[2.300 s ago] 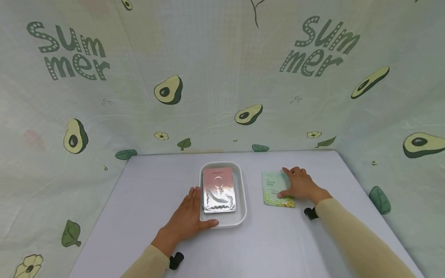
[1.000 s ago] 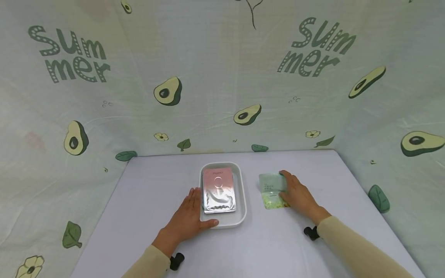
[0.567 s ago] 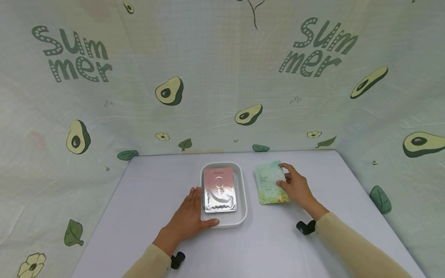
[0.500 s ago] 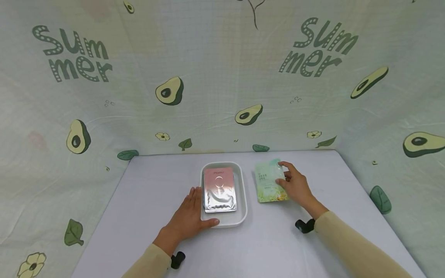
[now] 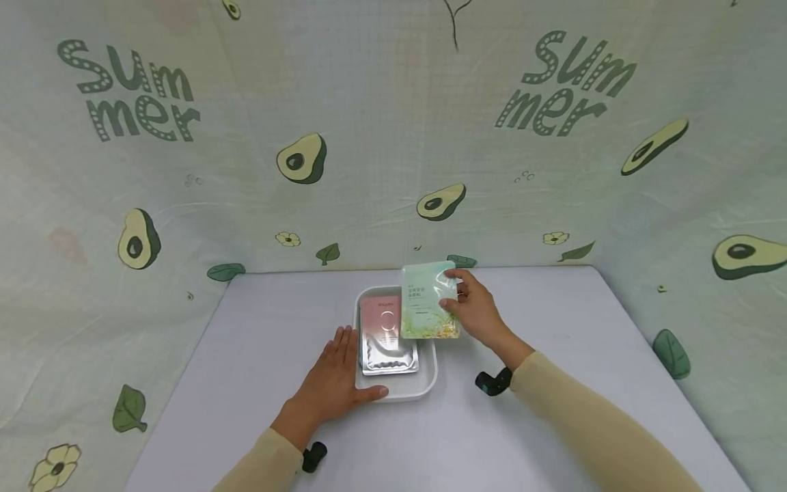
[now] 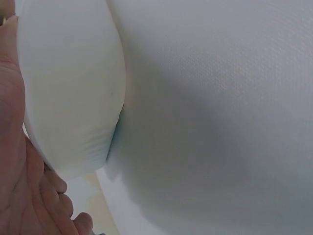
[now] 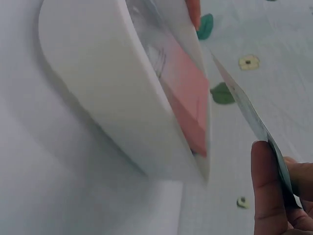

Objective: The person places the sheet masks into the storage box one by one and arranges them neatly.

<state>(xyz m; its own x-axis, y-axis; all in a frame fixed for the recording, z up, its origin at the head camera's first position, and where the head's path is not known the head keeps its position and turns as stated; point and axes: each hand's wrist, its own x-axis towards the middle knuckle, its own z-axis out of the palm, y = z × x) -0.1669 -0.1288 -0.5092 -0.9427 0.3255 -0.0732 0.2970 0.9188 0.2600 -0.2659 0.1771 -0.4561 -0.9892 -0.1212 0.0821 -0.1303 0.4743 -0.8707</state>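
Observation:
In the head view, my right hand (image 5: pixel 478 309) pinches a green face mask packet (image 5: pixel 424 301) by its right edge, thumb in front and fingers behind. The packet is raised above the right side of a white tray (image 5: pixel 424 386), overlapping the pink packet below it in this view. Inside the tray lies a pink and silver face mask packet (image 5: pixel 387 345). My left hand (image 5: pixel 332 379) rests straight-fingered along the tray's left side, its thumb on the front rim. The right wrist view shows the green packet (image 7: pixel 249 110) edge-on, apart from the tray.
A white tabletop (image 5: pixel 283 301) carries the tray near its middle. Behind it hangs a pale cloth (image 5: pixel 369 89) printed with avocados and leaves, which also runs along both sides. A black wrist camera (image 5: pixel 493 383) sits under the right wrist.
My right hand has lifted the green face mask packet off the table and carried it left, over the tray's right side. The left hand and tray stay in place.

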